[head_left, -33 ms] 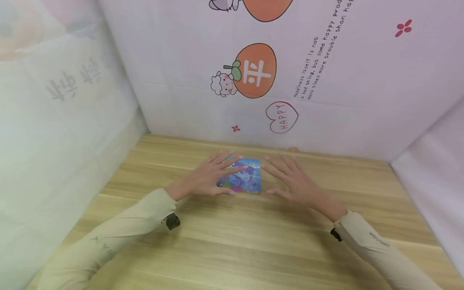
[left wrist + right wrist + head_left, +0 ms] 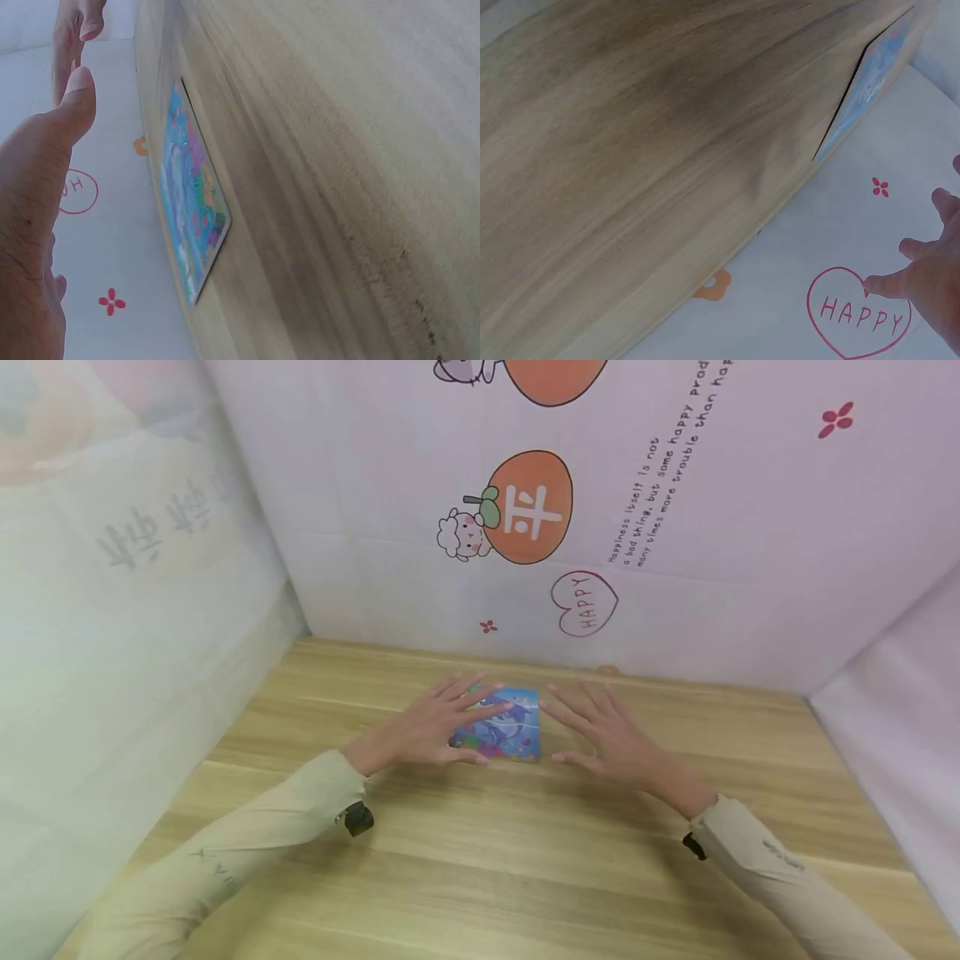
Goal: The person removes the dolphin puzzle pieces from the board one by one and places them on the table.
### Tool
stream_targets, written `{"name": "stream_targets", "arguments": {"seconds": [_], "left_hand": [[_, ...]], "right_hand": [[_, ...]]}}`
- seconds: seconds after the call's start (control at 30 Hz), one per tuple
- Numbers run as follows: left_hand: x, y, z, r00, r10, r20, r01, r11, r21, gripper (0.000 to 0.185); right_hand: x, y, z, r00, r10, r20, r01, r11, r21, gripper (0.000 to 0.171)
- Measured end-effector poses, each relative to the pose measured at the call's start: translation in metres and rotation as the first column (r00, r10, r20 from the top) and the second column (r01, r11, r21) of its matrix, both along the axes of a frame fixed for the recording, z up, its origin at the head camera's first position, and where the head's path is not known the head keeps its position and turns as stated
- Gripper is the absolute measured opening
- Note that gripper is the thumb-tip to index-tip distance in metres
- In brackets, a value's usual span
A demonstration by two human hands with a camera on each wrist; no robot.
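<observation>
Your left hand [image 2: 427, 728] hovers over the left part of the blue picture card [image 2: 522, 739], which lies flat on the desk [image 2: 525, 860] near the printed cloth [image 2: 375, 568]. Your right hand [image 2: 618, 743] is beside the card, probably also raised. The fingers of both hands are spread apart.

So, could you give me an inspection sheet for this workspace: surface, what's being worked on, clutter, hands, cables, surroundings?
Surface: wood-grain tabletop, with pale and darker streaks.
Job's things: one thin dolphin picture board, lying flat near the table's back edge.
Clutter: nothing seen.
Left hand: fingers spread, raised above the board's left part, holding nothing.
Right hand: fingers spread, raised just right of the board, holding nothing.
Cables: nothing seen.
Surroundings: white printed sheeting behind and at both sides, with a red "HAPPY" heart at the back.
</observation>
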State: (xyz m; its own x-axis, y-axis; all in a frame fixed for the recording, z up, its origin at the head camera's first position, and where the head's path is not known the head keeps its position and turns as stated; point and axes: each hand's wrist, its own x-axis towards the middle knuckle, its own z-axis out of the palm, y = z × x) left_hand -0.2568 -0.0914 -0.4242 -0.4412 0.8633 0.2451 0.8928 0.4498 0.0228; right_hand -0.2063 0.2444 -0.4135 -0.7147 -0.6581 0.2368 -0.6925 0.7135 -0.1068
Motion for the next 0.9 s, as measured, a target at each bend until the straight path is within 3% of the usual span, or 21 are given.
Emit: {"name": "stream_targets", "arguments": {"seconds": [0.2, 0.43, 0.6, 0.73, 0.9], "left_hand": [[0.001, 0.002, -0.001, 1.0, -0.001, 0.009, 0.001, 1.0, 0.005, 0.085], [0.003, 0.005, 0.003, 0.999, 0.022, 0.024, -0.023, 1.0, 0.017, 0.083], [0.0, 0.004, 0.002, 0.999, 0.044, 0.018, -0.045, 0.996, 0.074, 0.081], [-0.005, 0.0, 0.0, 0.998, 0.046, 0.048, -0.052, 0.991, 0.124, 0.081], [-0.01, -0.001, -0.001, 0.99, 0.083, 0.116, -0.1, 0.983, 0.153, 0.082]], "right_hand": [[-0.002, 0.001, -0.007, 0.999, 0.024, -0.039, -0.025, 1.0, -0.011, 0.08], [-0.005, 0.006, -0.008, 0.999, -0.037, 0.002, 0.037, 0.999, 0.003, 0.082], [-0.008, 0.007, -0.006, 0.999, -0.039, -0.027, 0.039, 0.999, -0.005, 0.081], [-0.019, 0.001, -0.003, 0.998, -0.017, -0.064, 0.016, 1.0, -0.019, 0.082], [-0.03, -0.01, 0.001, 0.999, -0.026, -0.033, 0.026, 0.999, -0.025, 0.083]]}}
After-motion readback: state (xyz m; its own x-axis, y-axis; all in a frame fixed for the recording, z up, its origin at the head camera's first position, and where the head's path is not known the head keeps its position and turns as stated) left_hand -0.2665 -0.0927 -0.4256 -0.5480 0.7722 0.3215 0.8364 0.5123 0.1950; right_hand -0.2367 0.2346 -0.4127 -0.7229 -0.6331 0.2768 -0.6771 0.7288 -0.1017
